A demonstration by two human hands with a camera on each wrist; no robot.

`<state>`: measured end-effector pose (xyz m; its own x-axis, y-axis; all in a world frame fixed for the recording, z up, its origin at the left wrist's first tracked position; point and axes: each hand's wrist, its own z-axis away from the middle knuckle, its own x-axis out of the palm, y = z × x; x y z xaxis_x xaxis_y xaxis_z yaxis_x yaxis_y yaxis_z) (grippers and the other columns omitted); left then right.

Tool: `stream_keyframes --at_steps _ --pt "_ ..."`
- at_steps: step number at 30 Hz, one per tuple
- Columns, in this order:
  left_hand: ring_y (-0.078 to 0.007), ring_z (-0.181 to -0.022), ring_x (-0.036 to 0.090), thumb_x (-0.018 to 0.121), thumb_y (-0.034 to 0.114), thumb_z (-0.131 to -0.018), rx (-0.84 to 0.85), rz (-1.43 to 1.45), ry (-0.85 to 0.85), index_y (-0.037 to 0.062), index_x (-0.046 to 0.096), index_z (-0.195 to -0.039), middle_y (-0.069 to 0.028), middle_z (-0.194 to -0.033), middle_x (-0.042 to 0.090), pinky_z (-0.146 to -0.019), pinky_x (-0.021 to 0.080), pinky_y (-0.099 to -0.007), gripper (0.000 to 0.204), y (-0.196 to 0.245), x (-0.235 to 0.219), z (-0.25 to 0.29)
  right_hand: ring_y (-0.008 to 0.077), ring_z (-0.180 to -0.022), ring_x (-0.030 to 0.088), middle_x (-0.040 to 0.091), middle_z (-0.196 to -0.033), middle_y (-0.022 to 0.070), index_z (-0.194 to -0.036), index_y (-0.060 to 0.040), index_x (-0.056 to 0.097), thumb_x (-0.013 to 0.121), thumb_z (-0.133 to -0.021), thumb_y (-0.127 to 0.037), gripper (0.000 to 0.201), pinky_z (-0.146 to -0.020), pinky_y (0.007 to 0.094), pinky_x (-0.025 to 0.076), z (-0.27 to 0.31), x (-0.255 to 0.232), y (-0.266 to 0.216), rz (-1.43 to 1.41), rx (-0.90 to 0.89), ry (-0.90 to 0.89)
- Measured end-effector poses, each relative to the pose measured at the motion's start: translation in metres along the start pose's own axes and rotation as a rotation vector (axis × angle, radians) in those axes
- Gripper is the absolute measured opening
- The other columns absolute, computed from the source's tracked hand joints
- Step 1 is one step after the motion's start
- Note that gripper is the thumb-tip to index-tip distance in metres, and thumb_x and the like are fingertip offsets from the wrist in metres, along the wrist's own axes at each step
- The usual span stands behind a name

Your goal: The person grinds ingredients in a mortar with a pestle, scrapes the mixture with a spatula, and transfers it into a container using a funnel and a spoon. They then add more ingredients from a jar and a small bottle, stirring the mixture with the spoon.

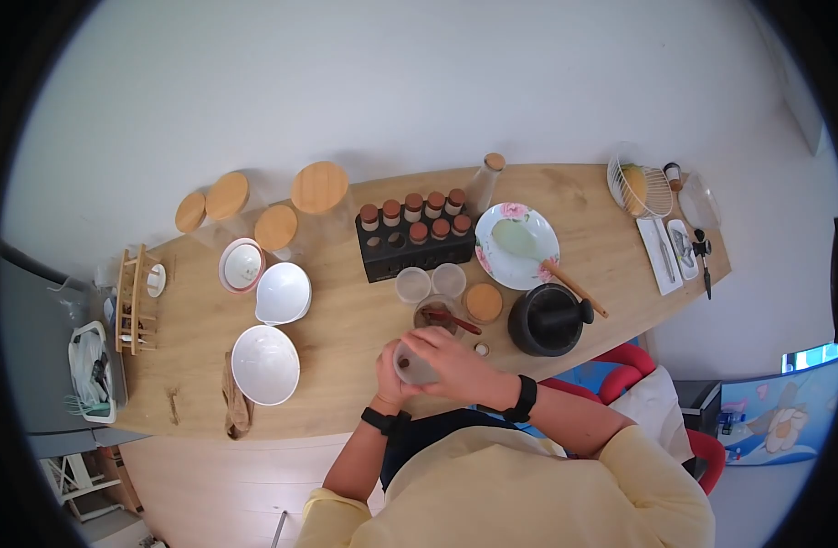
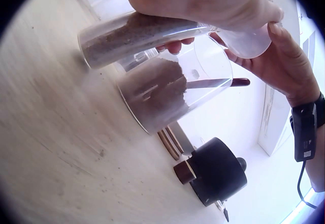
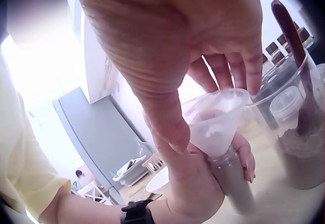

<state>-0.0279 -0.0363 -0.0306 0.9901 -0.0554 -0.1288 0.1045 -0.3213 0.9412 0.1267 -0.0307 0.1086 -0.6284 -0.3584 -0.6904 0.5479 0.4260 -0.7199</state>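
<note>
My left hand grips a slim glass spice jar holding brown powder, upright over the tabletop. A translucent plastic funnel sits in the jar's mouth. My right hand holds the funnel's rim, thumb on one side and fingers on the other. A trace of brown shows inside the funnel. Just beyond the hands stands a wide glass canister part full of brown powder, a dark red spoon leaning in it. Beside it lie a round wooden lid and a small cap.
A black rack of cork-topped jars stands behind two clear cups. To the right are a floral plate and a black mortar. White bowls, a brown cloth and wooden-lidded canisters are on the left.
</note>
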Motion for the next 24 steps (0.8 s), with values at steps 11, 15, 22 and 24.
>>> stream_keyframes --at_steps 11,15,22,24 --pt "-0.0316 -0.090 0.061 0.056 0.082 -0.056 -0.017 -0.005 0.066 -0.0024 0.045 -0.115 -0.0185 -0.100 0.059 -0.077 0.049 -0.0380 0.103 -0.008 -0.016 0.012 0.0313 -0.106 0.046 0.048 -0.115 0.0144 -0.121 0.0018 0.045 0.078 -0.058 -0.014 0.072 -0.092 0.0386 0.040 -0.021 0.001 -0.018 0.191 -0.016 -0.008" --pt "-0.0359 -0.095 0.058 0.074 0.047 -0.066 -0.035 -0.172 -0.069 -0.0012 0.048 -0.116 -0.0186 -0.107 0.057 -0.083 0.047 -0.0398 0.074 0.011 -0.030 0.018 0.0314 -0.107 0.045 0.048 -0.117 0.0145 -0.122 0.0020 0.045 0.078 -0.059 -0.014 0.073 -0.093 0.0388 0.039 -0.020 0.003 -0.021 0.173 -0.020 -0.029" --pt "-0.0347 -0.095 0.058 0.064 -0.003 -0.064 -0.249 -0.174 -0.115 0.0024 0.056 -0.107 -0.0180 -0.102 0.060 -0.084 0.047 -0.0374 0.044 0.017 -0.032 0.017 0.0318 -0.109 0.045 0.047 -0.119 0.0144 -0.122 0.0000 0.046 0.076 -0.061 -0.016 0.070 -0.094 0.0385 0.039 -0.014 0.005 -0.022 0.175 -0.007 0.003" --pt "-0.0345 -0.093 0.059 0.066 -0.002 -0.065 -0.180 -0.190 -0.117 0.0014 0.056 -0.106 -0.0175 -0.098 0.060 -0.081 0.047 -0.0370 0.042 0.026 -0.029 0.010 0.0317 -0.109 0.045 0.047 -0.119 0.0143 -0.122 -0.0004 0.046 0.077 -0.060 -0.016 0.070 -0.094 0.0384 0.040 -0.009 -0.004 -0.022 0.180 -0.006 0.039"
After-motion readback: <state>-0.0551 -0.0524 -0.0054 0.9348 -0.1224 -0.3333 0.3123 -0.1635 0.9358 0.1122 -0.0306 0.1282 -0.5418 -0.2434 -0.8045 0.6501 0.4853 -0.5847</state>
